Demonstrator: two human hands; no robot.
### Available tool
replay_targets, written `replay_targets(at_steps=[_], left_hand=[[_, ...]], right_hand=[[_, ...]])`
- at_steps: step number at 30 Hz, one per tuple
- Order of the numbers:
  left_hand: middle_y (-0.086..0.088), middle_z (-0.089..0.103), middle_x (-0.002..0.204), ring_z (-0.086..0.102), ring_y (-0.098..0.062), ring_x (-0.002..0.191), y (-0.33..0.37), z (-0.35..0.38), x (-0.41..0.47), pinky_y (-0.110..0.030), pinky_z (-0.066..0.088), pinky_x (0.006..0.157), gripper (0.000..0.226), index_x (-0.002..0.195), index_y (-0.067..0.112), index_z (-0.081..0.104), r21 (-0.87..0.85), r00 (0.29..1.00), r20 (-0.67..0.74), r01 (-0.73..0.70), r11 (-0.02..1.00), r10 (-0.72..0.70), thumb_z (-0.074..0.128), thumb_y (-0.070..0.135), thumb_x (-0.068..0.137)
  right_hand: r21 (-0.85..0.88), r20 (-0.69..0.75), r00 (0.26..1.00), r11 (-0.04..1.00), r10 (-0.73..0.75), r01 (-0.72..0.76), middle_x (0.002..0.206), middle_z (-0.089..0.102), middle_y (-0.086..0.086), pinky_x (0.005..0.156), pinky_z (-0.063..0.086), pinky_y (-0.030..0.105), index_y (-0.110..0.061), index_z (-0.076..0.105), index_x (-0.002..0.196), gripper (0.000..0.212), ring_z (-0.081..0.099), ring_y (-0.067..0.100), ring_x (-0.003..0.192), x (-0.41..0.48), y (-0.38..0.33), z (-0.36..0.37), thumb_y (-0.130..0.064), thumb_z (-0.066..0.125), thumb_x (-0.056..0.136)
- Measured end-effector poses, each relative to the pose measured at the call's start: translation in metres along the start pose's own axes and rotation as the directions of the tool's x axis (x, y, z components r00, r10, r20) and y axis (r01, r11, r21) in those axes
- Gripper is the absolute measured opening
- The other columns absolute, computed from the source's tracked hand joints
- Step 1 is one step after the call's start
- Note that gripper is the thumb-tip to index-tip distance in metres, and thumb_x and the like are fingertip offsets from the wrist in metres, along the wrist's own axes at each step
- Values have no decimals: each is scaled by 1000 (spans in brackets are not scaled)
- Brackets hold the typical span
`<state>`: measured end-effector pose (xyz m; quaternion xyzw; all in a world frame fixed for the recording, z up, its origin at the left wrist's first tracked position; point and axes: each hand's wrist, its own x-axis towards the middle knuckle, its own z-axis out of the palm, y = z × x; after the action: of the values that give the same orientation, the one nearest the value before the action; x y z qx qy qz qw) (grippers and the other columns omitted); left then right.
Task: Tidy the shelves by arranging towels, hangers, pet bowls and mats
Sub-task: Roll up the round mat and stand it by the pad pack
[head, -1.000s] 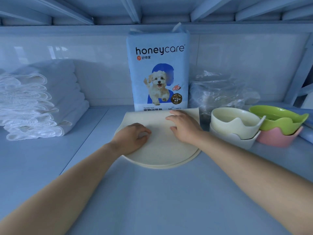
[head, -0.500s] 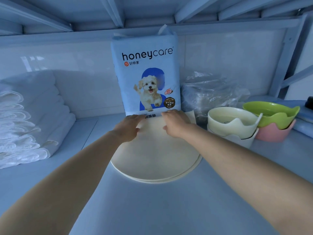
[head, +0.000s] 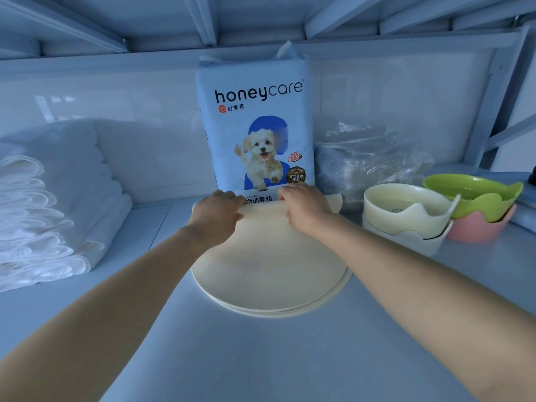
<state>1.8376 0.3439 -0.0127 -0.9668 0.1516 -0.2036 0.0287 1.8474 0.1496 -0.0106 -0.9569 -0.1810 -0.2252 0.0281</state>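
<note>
Head view: both hands have been moved fwd from mid-mat to the far folded edge of the cream mat (head: 269,265), which lies on the shelf (head: 261,358) against the honeycare pad pack (head: 255,126). Fingers of left hand (head: 216,211) & right hand (head: 304,207) are curled on that edge; placement is judged nearly done.

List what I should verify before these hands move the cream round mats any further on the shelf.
1. Both hands grip the far edge of the cream round mats: left hand, right hand. Ok.
2. Mats aligned: the lower rim sticks out at the front right. Not ok.
3. Blue honeycare pad pack stands upright behind them. Ok.
4. Stacked cream plastic bowls lie apart from the mats. Ok.
5. Far edge flat: it is raised in front of the pack's lower print. Not ok.
</note>
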Motion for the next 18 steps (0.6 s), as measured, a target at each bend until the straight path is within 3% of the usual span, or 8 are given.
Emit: replay_targets(at_steps=[5, 7, 9, 11, 15, 18], left_hand=[[1, 55, 112, 45, -21, 110, -5, -2, -1, -33, 41, 71, 30, 125, 22, 48, -33, 991, -17, 135, 990, -135, 48, 24, 95], [-1, 50, 124, 41, -22, 119, -1, 4, -1, -38, 43, 84, 40, 132, 23, 44, 5, 984, -16, 176, 984, -176, 52, 22, 93], [-2, 36, 141, 31, -24, 130, 5, 14, -4, -40, 33, 102, 56, 141, 24, 32, -1, 984, -2, 180, 984, -180, 55, 21, 90], [0, 29, 147, 28, -24, 133, 12, 23, -10, -37, 31, 105, 59, 144, 27, 28, -104, 987, 24, 162, 981, -161, 53, 18, 91], [8, 42, 138, 40, -16, 126, 19, 29, -23, -29, 38, 101, 42, 130, 32, 49, -277, 992, 71, 116, 954, -101, 45, 14, 92], [8, 49, 129, 47, -15, 119, 24, 25, -36, -31, 41, 98, 34, 119, 31, 58, -328, 995, 91, 71, 942, -44, 44, 14, 92]], right_hand=[[65, -17, 998, 996, -55, 56, 117, 59, 2, 84, 44, 31, -13, 55, 117, 39, 52, 23, 108, 13, -4, -1, 1, 59, 81], [87, 2, 998, 995, -55, 55, 120, 57, 4, 87, 46, 35, -11, 55, 120, 39, 50, 24, 111, 13, -2, 3, -2, 60, 82], [110, -1, 1000, 994, -25, 25, 122, 53, 5, 87, 46, 37, -10, 53, 120, 37, 47, 24, 115, 9, 3, 10, -9, 62, 84], [126, 0, 1000, 992, -1, 1, 123, 52, 6, 86, 47, 37, -9, 53, 120, 34, 46, 25, 117, 2, 9, 18, -10, 58, 86], [240, 54, 998, 971, -19, 5, 128, 54, 3, 92, 46, 36, -15, 59, 120, 32, 50, 22, 117, -14, 16, 25, -10, 53, 89], [320, 78, 995, 947, -66, 38, 118, 60, 1, 91, 45, 31, -16, 65, 113, 27, 55, 19, 110, -27, 21, 22, -13, 55, 88]])
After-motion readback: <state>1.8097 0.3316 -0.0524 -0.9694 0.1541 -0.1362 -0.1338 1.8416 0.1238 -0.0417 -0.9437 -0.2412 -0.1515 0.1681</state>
